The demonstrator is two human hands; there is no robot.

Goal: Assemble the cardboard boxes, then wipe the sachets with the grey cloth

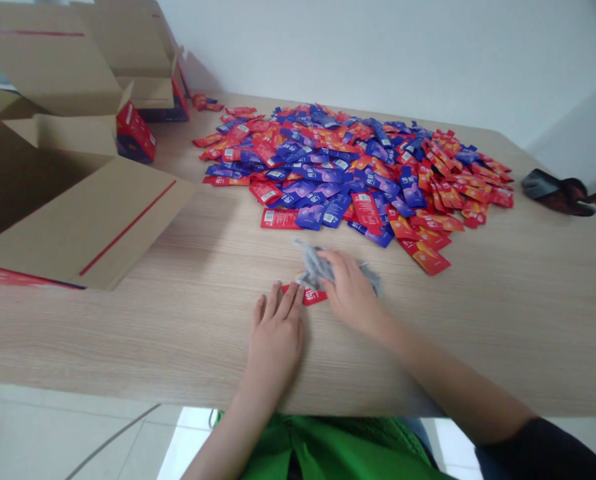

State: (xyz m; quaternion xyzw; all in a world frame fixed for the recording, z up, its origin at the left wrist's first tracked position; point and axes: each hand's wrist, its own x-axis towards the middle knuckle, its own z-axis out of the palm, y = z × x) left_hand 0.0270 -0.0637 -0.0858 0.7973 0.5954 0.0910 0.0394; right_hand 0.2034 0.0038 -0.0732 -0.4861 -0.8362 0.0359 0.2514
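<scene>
A red sachet (315,296) lies flat on the table in front of me, partly covered. The fingertips of my left hand (278,327) rest on its left end, fingers stretched out and flat. My right hand (349,290) is closed around a crumpled grey cloth (318,263), which lies over the sachet's upper edge. Part of the cloth sticks out beyond the right side of that hand. Just behind both hands spreads a large heap of red and purple sachets (323,173).
Open cardboard boxes (128,220) stand at the left, one flap reaching over the table (128,340). At the far right lies a dark, glossy curved object (553,193). A white wall (378,53) rises behind the heap. The table's front edge is close to my green apron (328,447).
</scene>
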